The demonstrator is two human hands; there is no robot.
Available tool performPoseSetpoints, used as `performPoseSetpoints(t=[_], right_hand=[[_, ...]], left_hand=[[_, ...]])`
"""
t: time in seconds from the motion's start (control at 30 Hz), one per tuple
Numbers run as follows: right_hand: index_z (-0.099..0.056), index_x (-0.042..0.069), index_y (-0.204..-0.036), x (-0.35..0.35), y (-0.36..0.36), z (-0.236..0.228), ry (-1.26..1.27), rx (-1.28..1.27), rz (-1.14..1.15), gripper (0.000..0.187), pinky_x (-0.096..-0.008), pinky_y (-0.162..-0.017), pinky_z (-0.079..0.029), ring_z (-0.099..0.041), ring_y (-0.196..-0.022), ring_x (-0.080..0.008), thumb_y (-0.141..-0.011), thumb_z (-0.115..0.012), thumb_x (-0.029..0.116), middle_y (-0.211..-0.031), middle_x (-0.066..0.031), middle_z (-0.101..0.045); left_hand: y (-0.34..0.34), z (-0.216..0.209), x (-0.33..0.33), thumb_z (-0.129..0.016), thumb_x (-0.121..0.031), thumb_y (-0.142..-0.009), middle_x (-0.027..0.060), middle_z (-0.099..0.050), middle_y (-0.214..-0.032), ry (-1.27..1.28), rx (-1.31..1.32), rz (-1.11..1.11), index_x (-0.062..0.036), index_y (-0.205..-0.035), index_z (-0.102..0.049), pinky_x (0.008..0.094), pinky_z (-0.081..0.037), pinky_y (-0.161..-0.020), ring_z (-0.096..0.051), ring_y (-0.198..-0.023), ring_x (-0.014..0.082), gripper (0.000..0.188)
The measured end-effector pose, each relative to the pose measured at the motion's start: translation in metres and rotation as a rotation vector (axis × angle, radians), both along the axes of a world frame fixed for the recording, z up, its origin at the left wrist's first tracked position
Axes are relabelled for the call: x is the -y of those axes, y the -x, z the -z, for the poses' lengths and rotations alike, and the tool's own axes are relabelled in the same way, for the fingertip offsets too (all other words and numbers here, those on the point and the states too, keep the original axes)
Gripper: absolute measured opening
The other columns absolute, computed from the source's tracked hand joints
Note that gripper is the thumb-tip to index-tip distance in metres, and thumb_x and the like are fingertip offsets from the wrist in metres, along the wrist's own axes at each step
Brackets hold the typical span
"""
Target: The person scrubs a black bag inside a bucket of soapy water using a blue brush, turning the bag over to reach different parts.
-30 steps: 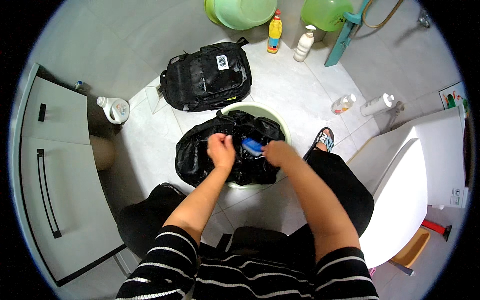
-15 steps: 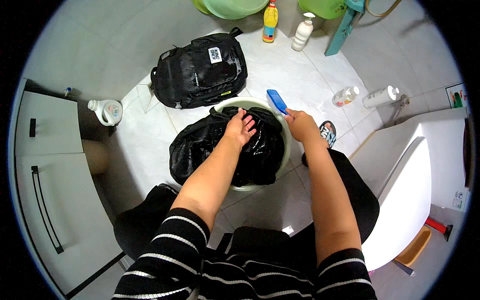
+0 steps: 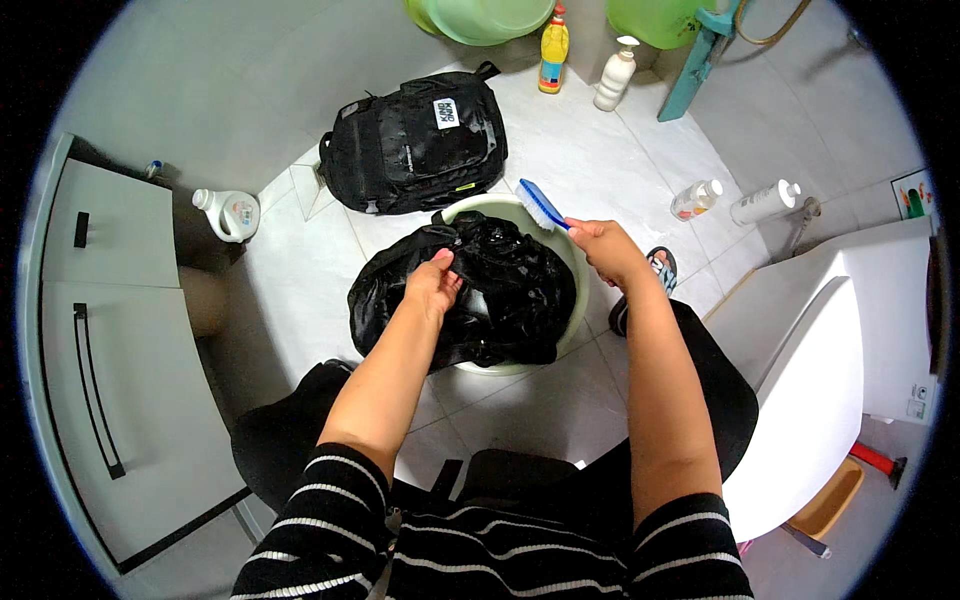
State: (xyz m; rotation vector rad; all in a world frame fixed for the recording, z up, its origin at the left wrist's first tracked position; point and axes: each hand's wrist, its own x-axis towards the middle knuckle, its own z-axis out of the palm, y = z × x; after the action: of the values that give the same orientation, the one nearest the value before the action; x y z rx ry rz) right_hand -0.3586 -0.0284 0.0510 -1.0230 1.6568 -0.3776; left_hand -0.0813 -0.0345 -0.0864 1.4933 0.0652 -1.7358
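A wet, shiny black bag (image 3: 500,320) lies crumpled in a pale round basin (image 3: 577,322) on the floor, spilling over its left rim. My left hand (image 3: 432,288) is at the bag's upper left part, thumb and fingers closed on a fold of it. My right hand (image 3: 607,250) grips the handle of a blue scrub brush (image 3: 541,206). The brush is held over the basin's far right rim, its white bristles facing down and left, apart from the bag.
A black backpack (image 3: 420,145) lies beyond the basin. Several bottles stand around: a yellow bottle (image 3: 553,52), a white pump bottle (image 3: 615,75), a white jug (image 3: 228,215). A white cabinet (image 3: 140,380) is on the left, a white toilet (image 3: 815,390) on the right.
My left hand has moved left and nearer, from open over the bag to closed on its fabric. The brush has turned, showing its bristles, and shifted slightly left.
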Motion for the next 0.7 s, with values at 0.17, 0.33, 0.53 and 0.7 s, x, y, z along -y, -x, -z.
performPoseSetpoints(t=[0.17, 0.33, 0.53, 0.7], right_hand=[[-0.063, 0.017, -0.112, -0.016, -0.015, 0.042, 0.112, -0.302, -0.212, 0.03, -0.0359, -0.086, -0.046, -0.059, -0.1, -0.0326, -0.086, -0.053, 0.029, -0.1, -0.0147, -0.064], [-0.061, 0.016, -0.115, -0.004, 0.0, 0.098, 0.231, -0.021, 0.048, 0.032, -0.0346, -0.069, -0.049, -0.061, -0.07, -0.0241, -0.088, -0.051, 0.029, -0.078, -0.0129, -0.064], [-0.051, 0.014, -0.114, -0.001, -0.007, 0.015, 0.079, 0.259, 0.234, 0.028, -0.0267, -0.032, -0.029, -0.034, -0.034, -0.0105, -0.093, -0.043, 0.031, -0.053, 0.0009, -0.044], [-0.04, 0.019, -0.134, -0.014, -0.021, 0.044, 0.075, 0.386, 0.211, 0.043, -0.0258, -0.034, -0.033, -0.036, -0.037, -0.0094, -0.093, -0.044, 0.031, -0.054, 0.0017, -0.041]], left_hand=[[0.012, -0.074, 0.004, -0.06, -0.005, -0.083, 0.0033, -0.062, -0.094, 0.181, -0.071, 0.093, -0.0099, -0.102, -0.059, 0.0335, -0.042, -0.082, -0.058, -0.082, 0.0186, 0.02], [0.073, -0.191, 0.014, -0.065, -0.006, -0.079, 0.0015, -0.06, -0.087, 0.414, -0.065, 0.29, -0.0103, -0.099, -0.058, 0.0278, -0.043, -0.066, -0.055, -0.074, 0.0135, 0.021], [0.099, -0.241, 0.021, -0.066, -0.003, -0.078, 0.004, -0.061, -0.087, 0.625, -0.11, 0.384, -0.0045, -0.101, -0.058, 0.0264, -0.046, -0.07, -0.057, -0.077, 0.015, 0.024], [0.071, -0.224, 0.006, -0.065, 0.0, -0.074, 0.0059, -0.061, -0.088, 0.642, -0.065, 0.299, -0.0009, -0.095, -0.061, 0.0301, -0.046, -0.077, -0.057, -0.083, 0.0175, 0.022]])
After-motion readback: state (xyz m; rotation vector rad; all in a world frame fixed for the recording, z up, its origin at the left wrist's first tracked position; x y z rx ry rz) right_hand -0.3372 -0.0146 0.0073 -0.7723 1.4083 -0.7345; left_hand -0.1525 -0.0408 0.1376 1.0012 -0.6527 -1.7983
